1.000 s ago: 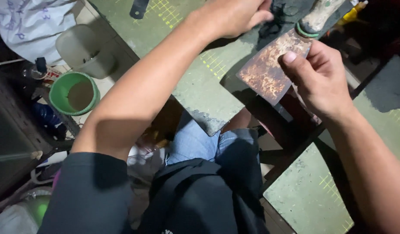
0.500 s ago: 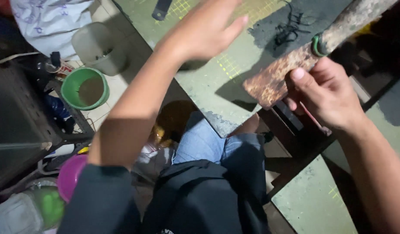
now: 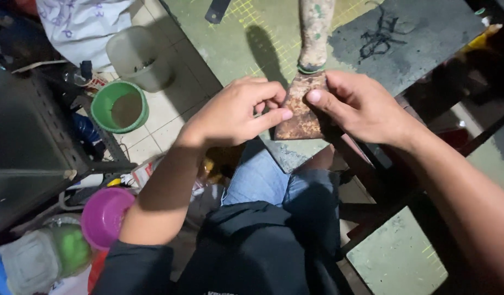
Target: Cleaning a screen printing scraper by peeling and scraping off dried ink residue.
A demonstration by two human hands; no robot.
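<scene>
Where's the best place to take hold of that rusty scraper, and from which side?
Probably the paint-spattered handle, taken from the side. It is long and rounded, lies on the green cutting mat pointing away from the person, and is free. The flat rusty blade offers only thin edges and is already pinched between the left hand and right hand.

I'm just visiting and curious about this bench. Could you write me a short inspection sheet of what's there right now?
Surface: green cutting mat, stained dark at one end.
Job's things: rusty scraper with a worn, paint-spattered handle, blade toward the person.
Hands: left hand pinches the blade's left edge; right hand grips the right edge, thumb on top.
Clutter: green bucket, grey bucket, pink bowl on the tiled floor.
Cables: black tangled scraps on the mat; what they are, cannot tell.
Surroundings: dark metal shelf at left, white sack.
</scene>
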